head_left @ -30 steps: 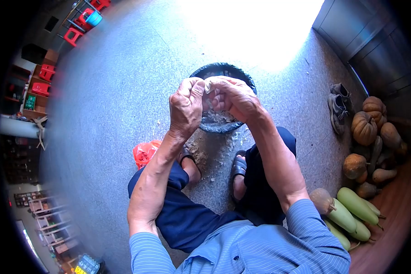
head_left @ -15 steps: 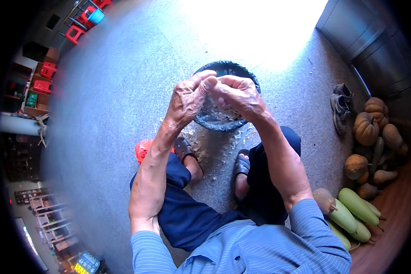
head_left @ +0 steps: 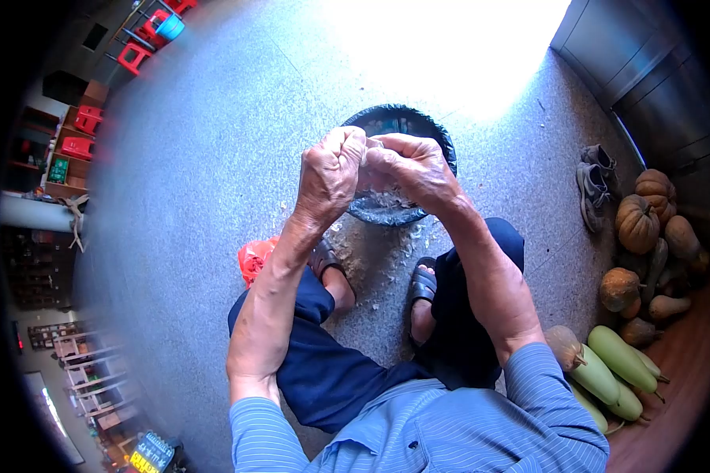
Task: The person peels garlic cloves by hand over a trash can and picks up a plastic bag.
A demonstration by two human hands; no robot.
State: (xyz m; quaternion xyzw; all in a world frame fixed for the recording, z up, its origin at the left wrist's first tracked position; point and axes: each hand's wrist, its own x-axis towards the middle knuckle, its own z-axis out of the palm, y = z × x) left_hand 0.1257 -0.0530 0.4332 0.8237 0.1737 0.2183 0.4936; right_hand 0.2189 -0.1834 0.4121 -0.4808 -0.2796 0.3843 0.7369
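**Left hand and right hand met at a pale scrap over a lined bin**

Past the striped blue shirt, both hands had thumb and fingertips pinched on the scrap, which sat between them, too small to identify. Below, the bin stood on the floor just beyond two sandals, with pale flakes strewn between. A red plastic bag lay beside the left foot. To the right, green gourds lay together; farther on were pumpkins and grey shoes. Red stools stood far off, upper left.
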